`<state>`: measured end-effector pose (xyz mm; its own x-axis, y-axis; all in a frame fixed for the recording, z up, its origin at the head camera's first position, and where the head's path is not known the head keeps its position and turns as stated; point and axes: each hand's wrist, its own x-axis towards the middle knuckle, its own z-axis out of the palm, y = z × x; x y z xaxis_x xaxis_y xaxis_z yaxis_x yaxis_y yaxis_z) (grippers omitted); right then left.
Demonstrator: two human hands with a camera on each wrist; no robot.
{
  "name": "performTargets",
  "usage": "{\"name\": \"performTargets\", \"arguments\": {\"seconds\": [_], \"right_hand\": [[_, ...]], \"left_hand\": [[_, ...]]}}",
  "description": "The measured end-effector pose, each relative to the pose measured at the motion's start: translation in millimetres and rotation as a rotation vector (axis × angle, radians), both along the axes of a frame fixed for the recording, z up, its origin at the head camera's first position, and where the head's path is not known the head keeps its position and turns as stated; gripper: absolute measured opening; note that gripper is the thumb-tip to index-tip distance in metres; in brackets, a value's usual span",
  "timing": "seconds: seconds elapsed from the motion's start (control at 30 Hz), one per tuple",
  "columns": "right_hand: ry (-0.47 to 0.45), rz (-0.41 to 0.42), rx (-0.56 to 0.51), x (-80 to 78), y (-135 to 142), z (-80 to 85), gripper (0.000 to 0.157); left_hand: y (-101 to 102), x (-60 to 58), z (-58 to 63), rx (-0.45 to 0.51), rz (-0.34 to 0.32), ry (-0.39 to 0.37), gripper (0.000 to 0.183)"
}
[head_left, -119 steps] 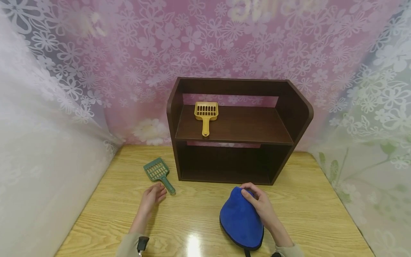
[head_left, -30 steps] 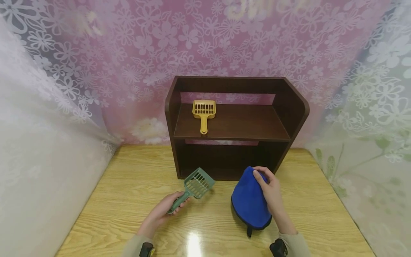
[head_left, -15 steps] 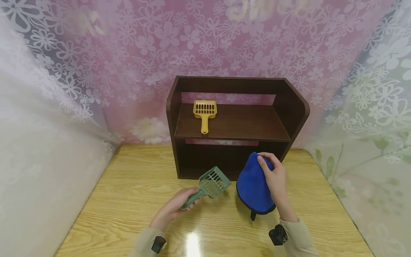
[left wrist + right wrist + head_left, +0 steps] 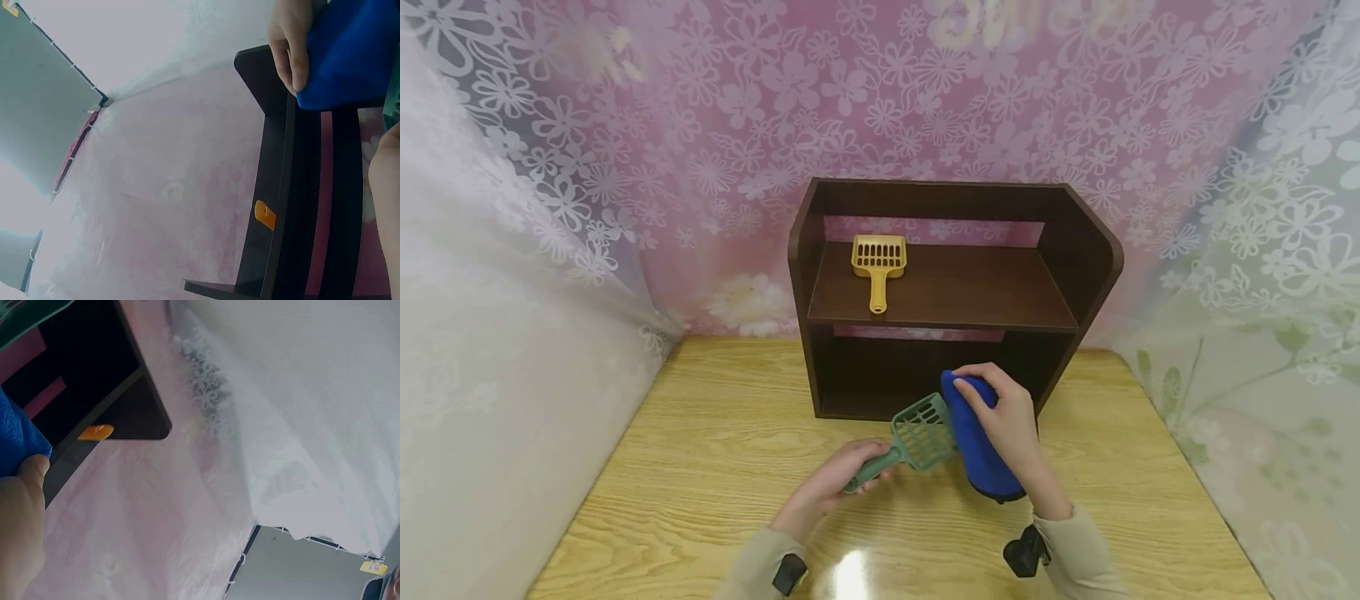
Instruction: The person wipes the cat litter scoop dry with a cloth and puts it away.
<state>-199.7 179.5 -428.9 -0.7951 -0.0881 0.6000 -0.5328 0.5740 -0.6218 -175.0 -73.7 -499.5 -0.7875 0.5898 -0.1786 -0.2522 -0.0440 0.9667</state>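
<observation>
My left hand [image 4: 838, 479] grips the handle of a green slotted litter scoop [image 4: 922, 429], held tilted over the table in front of the shelf. My right hand [image 4: 1003, 412] pinches the top of a blue plush cloth [image 4: 981, 450] with black edging between thumb and fingers. The cloth's left side overlaps the far end of the scoop's slotted head and hides part of it. In the right wrist view the thumb presses on a corner of the blue cloth [image 4: 22, 437], with the green scoop [image 4: 28, 315] at the upper left.
A dark brown two-tier shelf [image 4: 943, 325] stands at the back of the wooden table [image 4: 715, 417]. On its upper tier lies a yellow litter scoop [image 4: 878, 267], handle toward me. Flowered curtains [image 4: 730, 167] hang behind and at both sides.
My left hand has picked the green scoop up from the table and carried it right. My right hand raised the blue cloth, then brought it left against the scoop's head.
</observation>
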Motion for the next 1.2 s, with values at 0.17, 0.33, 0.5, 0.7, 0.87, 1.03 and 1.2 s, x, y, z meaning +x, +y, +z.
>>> {"name": "performTargets", "arguments": {"seconds": [0.17, 0.33, 0.5, 0.7, 0.87, 1.03, 1.2], "right_hand": [[-0.035, 0.079, 0.027, 4.4, -16, -12.8, 0.020], [-0.052, 0.083, 0.115, 7.0, -25, -29.4, 0.024], [0.007, 0.047, 0.242, 11.3, -35, -40.3, 0.021], [0.075, -0.006, 0.295, 16.5, -44, -48.4, 0.018], [0.160, -0.127, 0.340, 15.8, -48, -48.6, 0.016], [0.210, -0.216, 0.359, 6.5, -43, -48.6, 0.018], [0.208, -0.275, 0.331, 0.0, -37, -49.9, 0.017]], "left_hand": [[9, 0.1, 1.6, 0.032, 0.033, 0.011, 0.033], [12, -1.2, 3.2, 0.024, 0.055, 0.043, 0.031], [15, -0.9, 6.8, -0.004, 0.048, 0.081, 0.034], [18, 1.2, 3.9, -0.021, 0.049, 0.068, 0.031], [20, 8.1, 4.5, -0.003, 0.032, 0.057, 0.032], [21, 9.2, 3.4, 0.008, 0.043, 0.068, 0.030], [19, 10.6, 3.6, -0.002, 0.053, 0.067, 0.029]]}}
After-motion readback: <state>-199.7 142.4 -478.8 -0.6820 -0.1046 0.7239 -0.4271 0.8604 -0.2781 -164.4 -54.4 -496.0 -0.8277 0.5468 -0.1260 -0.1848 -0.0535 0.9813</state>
